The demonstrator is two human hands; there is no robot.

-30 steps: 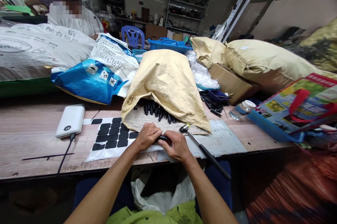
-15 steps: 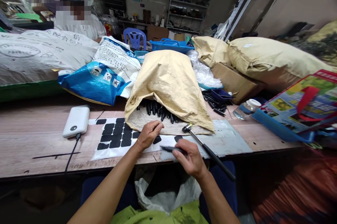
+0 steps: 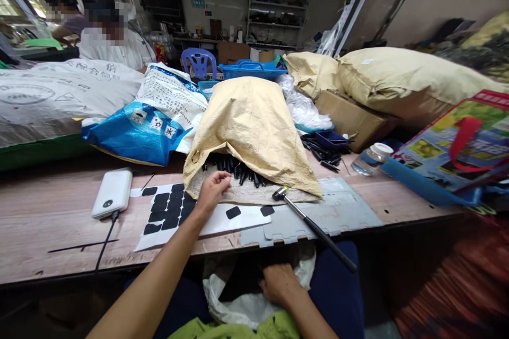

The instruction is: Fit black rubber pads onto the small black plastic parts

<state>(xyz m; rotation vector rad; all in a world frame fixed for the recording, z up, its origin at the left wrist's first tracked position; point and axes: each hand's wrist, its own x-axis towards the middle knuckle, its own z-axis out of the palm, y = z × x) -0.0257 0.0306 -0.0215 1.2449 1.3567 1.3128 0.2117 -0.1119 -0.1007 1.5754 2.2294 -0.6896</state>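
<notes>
My left hand (image 3: pixel 214 186) is at the mouth of a tan woven sack (image 3: pixel 250 116), its fingers curled together. Whatever they may hold is too small to make out. Just beyond the fingertips, several slim black pen-like pieces (image 3: pixel 242 172) lie inside the sack's mouth. Below the table edge, my right hand (image 3: pixel 280 281) reaches into a white bag (image 3: pixel 222 304) on my lap; its fingers are hidden in the dark opening. A small hammer (image 3: pixel 314 227) with a black handle lies across the sack's lip and a grey board (image 3: pixel 338 211), its handle sticking out past the table edge.
A white sheet with black stickers (image 3: pixel 167 206) lies left of the sack, beside a white power bank (image 3: pixel 113 190) with a cable. To the right are loose black pieces (image 3: pixel 324 156), a jar (image 3: pixel 373 158) and a colourful bag (image 3: pixel 457 142). Two people sit at the back left.
My right hand has gone from above the table edge down into the lap bag; the black pen-like piece it held is out of sight. My left hand has moved closer to the sack's mouth.
</notes>
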